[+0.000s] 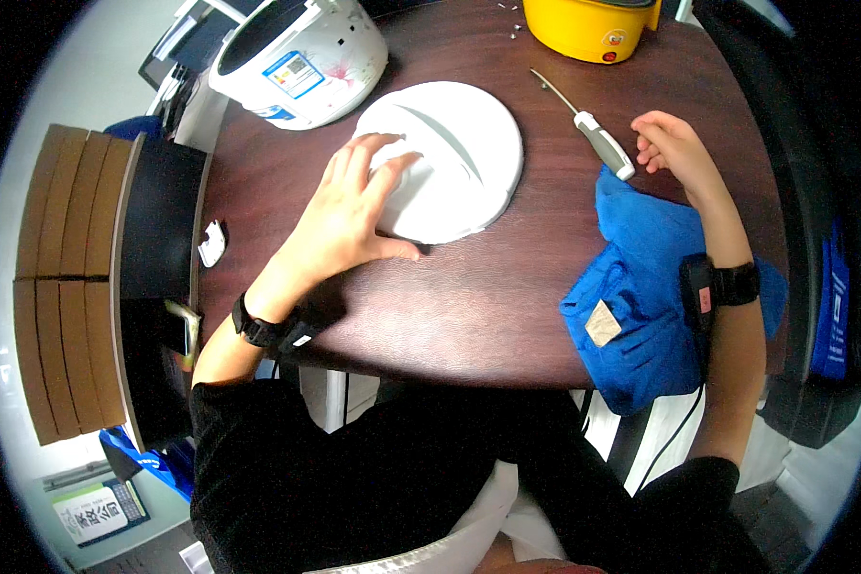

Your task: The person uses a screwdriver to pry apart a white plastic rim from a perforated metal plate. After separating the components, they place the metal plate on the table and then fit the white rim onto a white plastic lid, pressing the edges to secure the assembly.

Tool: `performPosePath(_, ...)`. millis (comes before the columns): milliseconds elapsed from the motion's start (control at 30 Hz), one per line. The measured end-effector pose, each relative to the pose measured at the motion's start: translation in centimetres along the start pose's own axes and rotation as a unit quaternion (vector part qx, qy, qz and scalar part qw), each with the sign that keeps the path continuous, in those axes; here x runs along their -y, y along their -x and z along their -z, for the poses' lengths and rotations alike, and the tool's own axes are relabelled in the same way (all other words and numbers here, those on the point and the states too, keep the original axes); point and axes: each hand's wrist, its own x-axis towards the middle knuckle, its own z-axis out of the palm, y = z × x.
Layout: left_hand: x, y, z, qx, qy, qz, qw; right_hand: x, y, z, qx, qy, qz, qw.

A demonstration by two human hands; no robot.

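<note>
A round white lid with a raised ridge across its top lies on the dark wooden table. My left hand is spread over its left side, fingertips touching the ridge. The thumb is stretched out beside the near rim, well apart from the fingers. On the right, my right hand hovers with loosely bent fingers and nothing visible in them. Just left of it lies a screwdriver with a grey-and-white handle, not touched by the hand. Under my right forearm is a crumpled blue cloth with a beige patch.
A white rice cooker body with a flower print stands at the back left. At the far edge is a yellow pot, with small metal bits near it. A small white piece lies at the left edge. Brown cartons stand beyond.
</note>
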Motion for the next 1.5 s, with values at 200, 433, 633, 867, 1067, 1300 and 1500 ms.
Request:
performPosePath(200,1.0,0.7,-0.7,0.032,-0.021,-0.018,0.999,-0.2,-0.2,0.2,0.0,-0.006,-0.01,1.0)
performPosePath(433,1.4,0.9,-1.2,0.045,-0.094,-0.079,0.991,-0.4,-0.2,0.4,0.006,-0.012,-0.013,1.0)
performPosePath(633,1.7,1.3,-1.8,-0.017,-0.135,-0.159,0.978,0.2,0.3,0.5,0.013,-0.015,-0.013,1.0)
performPosePath(867,2.2,2.2,-1.5,-0.173,-0.152,-0.171,0.958,2.5,1.7,0.5,0.04,-0.019,0.012,0.999)
performPosePath(1067,3.4,1.5,1.3,-0.343,-0.041,-0.071,0.936,6.9,3.6,-1.0,0.069,0.036,0.093,0.993)
performPosePath(1300,7.5,0.9,2.9,-0.435,0.089,0.063,0.894,15.1,3.2,-8.9,0.096,0.108,0.246,0.958)
performPosePath(1500,10.8,0.2,2.6,-0.438,0.253,0.106,0.856,17.6,-4.8,-14.8,-0.057,0.08,0.419,0.903)
